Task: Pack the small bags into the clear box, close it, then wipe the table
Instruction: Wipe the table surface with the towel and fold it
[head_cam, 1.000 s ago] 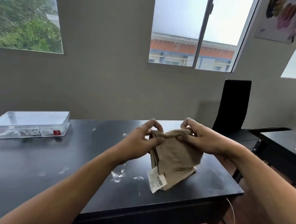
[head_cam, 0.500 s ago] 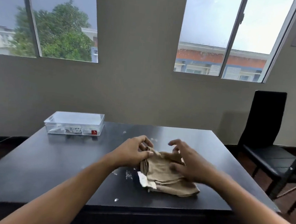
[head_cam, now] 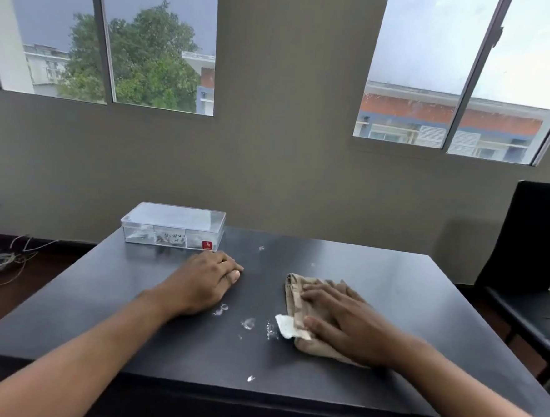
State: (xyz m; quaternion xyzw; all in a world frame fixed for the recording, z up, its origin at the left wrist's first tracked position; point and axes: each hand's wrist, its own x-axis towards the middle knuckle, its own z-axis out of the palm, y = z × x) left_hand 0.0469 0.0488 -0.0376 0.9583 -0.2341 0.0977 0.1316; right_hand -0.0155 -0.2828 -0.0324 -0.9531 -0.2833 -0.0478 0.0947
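Observation:
The clear box [head_cam: 173, 225] stands at the far left of the black table [head_cam: 97, 310] with its lid on and small bags visible through its front wall. A folded tan cloth [head_cam: 295, 294] with a white tag lies flat on the table, right of centre. My right hand [head_cam: 340, 320] presses flat on top of the cloth with fingers spread. My left hand [head_cam: 205, 280] rests on the bare table to the left of the cloth, fingers loosely curled, holding nothing. Small wet smears [head_cam: 247, 323] dot the table between my hands.
A black chair [head_cam: 537, 259] stands at the table's right side. Loose cables [head_cam: 1, 261] lie on the floor to the left. The wall with two windows runs right behind the table's far edge.
The cloth, held up in both hands a second ago, now lies flat under my right hand. My left hand has let go and moved left onto the table.

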